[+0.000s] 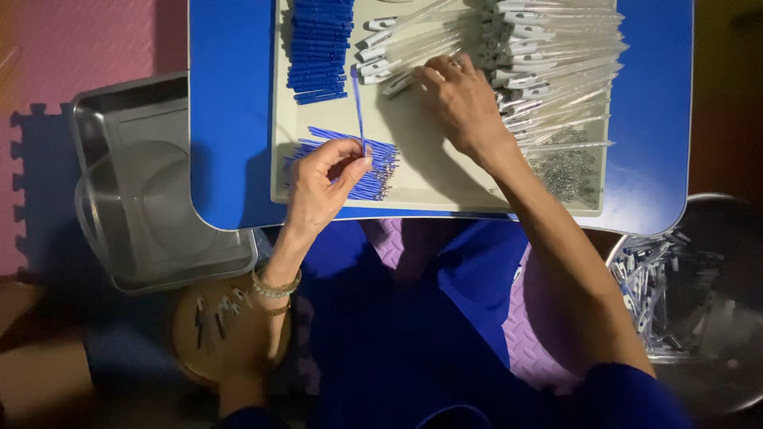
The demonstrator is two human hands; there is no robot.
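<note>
Thin blue refill held upright-ish, pinched at its lower end between thumb and fingertips of left hand, above a loose pile of blue refills lying on the cream tray, front left part. Right hand reaches to tray middle, fingers curled down onto clear pen barrels with white clips; looks like it is picking one up, but cannot tell whether the fingers are closed on it. Ring on one right finger, beaded bracelets on left wrist. Stack of blue caps at tray's back left, just beside the barrels. Bigger heap of clear barrels on tray right side, touching the right hand's far edge. Small pile of metal springs at front right corner of tray. Tray sits on a blue table. Left of table: metal rectangular trays, stacked. Right, lower down: round metal bowl with assembled white-clip pens inside. Near left wrist, a round wooden dish with a few small clips. Pink foam mat on floor.
</note>
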